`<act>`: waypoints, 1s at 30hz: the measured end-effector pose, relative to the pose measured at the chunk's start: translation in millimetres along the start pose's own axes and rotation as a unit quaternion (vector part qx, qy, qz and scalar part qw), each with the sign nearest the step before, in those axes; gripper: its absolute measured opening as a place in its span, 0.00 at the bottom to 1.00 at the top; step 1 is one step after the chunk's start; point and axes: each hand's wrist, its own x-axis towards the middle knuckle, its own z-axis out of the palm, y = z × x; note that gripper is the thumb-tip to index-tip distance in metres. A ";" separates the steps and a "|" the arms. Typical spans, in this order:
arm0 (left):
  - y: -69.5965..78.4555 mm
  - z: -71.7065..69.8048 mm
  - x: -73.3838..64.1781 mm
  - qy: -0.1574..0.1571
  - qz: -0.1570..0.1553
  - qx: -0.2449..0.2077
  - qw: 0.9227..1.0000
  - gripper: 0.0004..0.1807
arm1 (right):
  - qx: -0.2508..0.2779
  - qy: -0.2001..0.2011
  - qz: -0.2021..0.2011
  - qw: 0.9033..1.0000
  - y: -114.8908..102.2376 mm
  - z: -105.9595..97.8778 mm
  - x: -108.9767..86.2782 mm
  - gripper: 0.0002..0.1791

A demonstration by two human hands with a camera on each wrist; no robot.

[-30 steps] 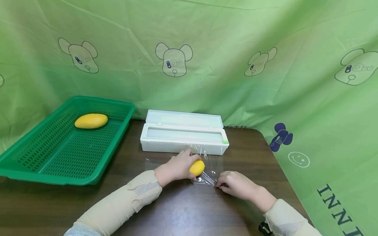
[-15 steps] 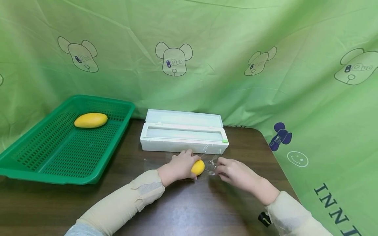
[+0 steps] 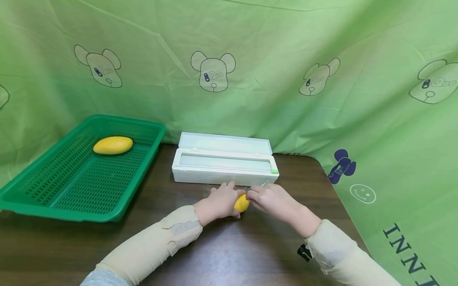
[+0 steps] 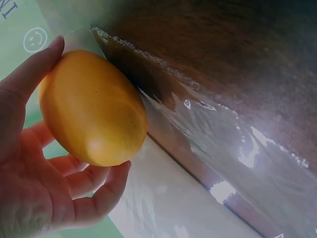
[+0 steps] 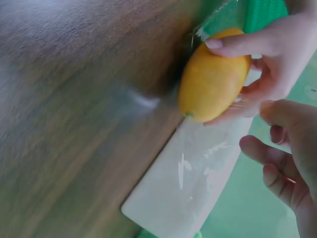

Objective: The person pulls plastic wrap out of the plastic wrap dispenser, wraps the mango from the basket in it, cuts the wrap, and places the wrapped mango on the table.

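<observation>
A yellow mango (image 3: 242,203) lies on clear plastic wrap (image 4: 233,144) in front of the white wrap dispenser (image 3: 225,176). My left hand (image 3: 222,200) grips the mango, with thumb on one side and fingertips on the other, as the left wrist view shows. Close beside the mango's right end is my right hand (image 3: 273,201), its fingers curled. In the right wrist view this hand (image 5: 292,144) has thumb and fingers bent near fine stretched lines of wrap that run toward the mango. How much wrap lies over the mango is hard to see.
A green basket (image 3: 118,212) stands at the left with another mango (image 3: 113,145) inside. The dispenser's lid (image 3: 225,142) is raised at the back. Behind the brown table (image 3: 229,254) hangs a green printed curtain (image 3: 264,99).
My right hand has moved up and left from the table toward the mango, drawing the wrap's edge with it. My left hand keeps its hold on the mango, almost still.
</observation>
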 end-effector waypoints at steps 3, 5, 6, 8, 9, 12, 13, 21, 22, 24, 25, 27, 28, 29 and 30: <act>-0.8 0.3 0.0 0.001 0.004 0.007 1.000 0.39 | 0.019 -0.001 0.020 1.000 -0.6 7.7 2.6 0.06; -1.0 0.5 -0.1 0.001 0.006 0.014 1.000 0.40 | 0.043 -0.003 0.040 0.998 -0.9 13.2 2.8 0.04; -1.1 0.5 -0.2 0.002 0.007 0.016 1.000 0.41 | 0.058 -0.003 0.051 0.997 -1.1 15.9 2.7 0.04; -1.4 0.7 -0.2 0.004 0.006 0.013 1.000 0.45 | 0.084 0.002 0.067 0.994 -1.6 21.2 2.1 0.05; -1.8 0.9 -0.1 0.007 0.003 0.009 1.000 0.48 | 0.096 0.007 0.072 0.993 -2.0 24.2 2.0 0.06; -3.8 2.5 0.9 0.011 -0.009 -0.016 1.000 0.59 | 0.120 0.019 0.081 0.989 -3.7 31.6 1.1 0.07; -5.0 3.5 1.6 0.013 -0.013 -0.029 0.999 0.62 | 0.125 0.022 0.085 0.988 -4.5 33.9 0.8 0.07; -21.5 1.6 -0.5 0.020 0.014 -0.126 0.992 0.73 | 0.166 0.017 0.134 0.977 -10.6 42.3 -0.3 0.14; -24.0 0.5 -2.4 0.022 0.023 -0.132 0.991 0.73 | 0.170 0.019 0.135 0.976 -10.8 43.4 -0.8 0.14; -29.6 -2.6 -8.2 0.030 0.039 -0.140 0.989 0.70 | 0.176 0.025 0.132 0.975 -10.8 45.9 -1.8 0.14; -32.7 -5.1 -12.2 0.035 0.043 -0.143 0.988 0.68 | 0.178 0.028 0.130 0.975 -10.8 46.5 -1.8 0.14; -39.3 -11.3 -21.5 0.046 0.040 -0.143 0.988 0.62 | 0.178 0.029 0.129 0.975 -10.4 47.3 -1.6 0.14; -42.7 -14.9 -26.3 0.050 0.036 -0.143 0.988 0.56 | 0.177 0.028 0.130 0.975 -10.2 47.3 -1.2 0.14; -46.4 -18.5 -31.4 0.051 0.031 -0.141 0.988 0.49 | 0.176 0.027 0.132 0.975 -10.0 47.2 -1.3 0.14; -50.2 -21.9 -36.1 0.050 0.024 -0.138 0.989 0.41 | 0.176 0.024 0.134 0.975 -9.6 47.0 -1.3 0.13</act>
